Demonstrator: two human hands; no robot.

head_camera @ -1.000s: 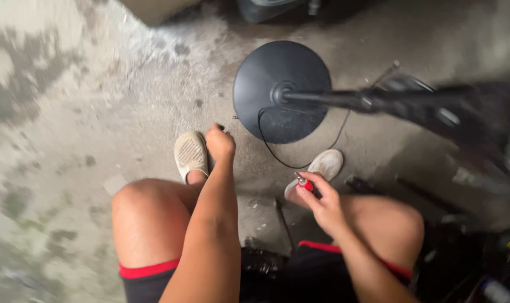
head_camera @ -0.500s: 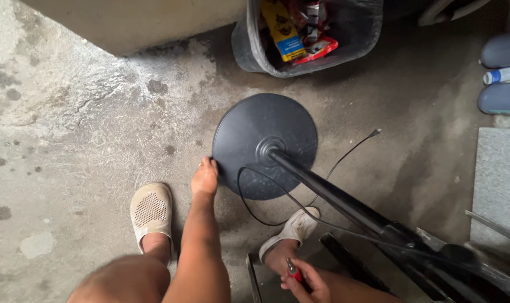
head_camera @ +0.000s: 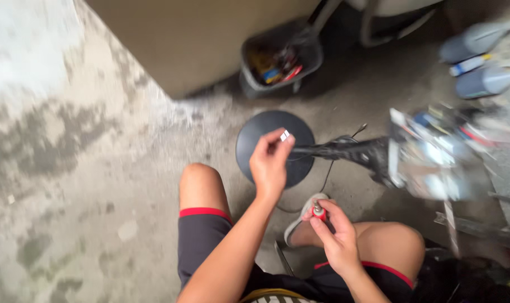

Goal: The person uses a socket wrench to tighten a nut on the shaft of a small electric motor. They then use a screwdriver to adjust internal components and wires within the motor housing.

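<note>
left hand [head_camera: 270, 163] raised over the round black stand base [head_camera: 255, 137], pinching a tiny white bit [head_camera: 284, 135] in its fingertips, right hand [head_camera: 333, 233] nearer, gripping a red-handled screwdriver [head_camera: 318, 211] above the knee, bin of clutter [head_camera: 277, 62] further off

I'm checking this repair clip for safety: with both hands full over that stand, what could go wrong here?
The left hand pinches a small white part by the fingertips above the stained concrete floor; dropped, it could be hard to find. The right hand grips a red-handled tool close to the bare knee, so a slip might jab skin. A loose black cable trails near the feet.
</note>
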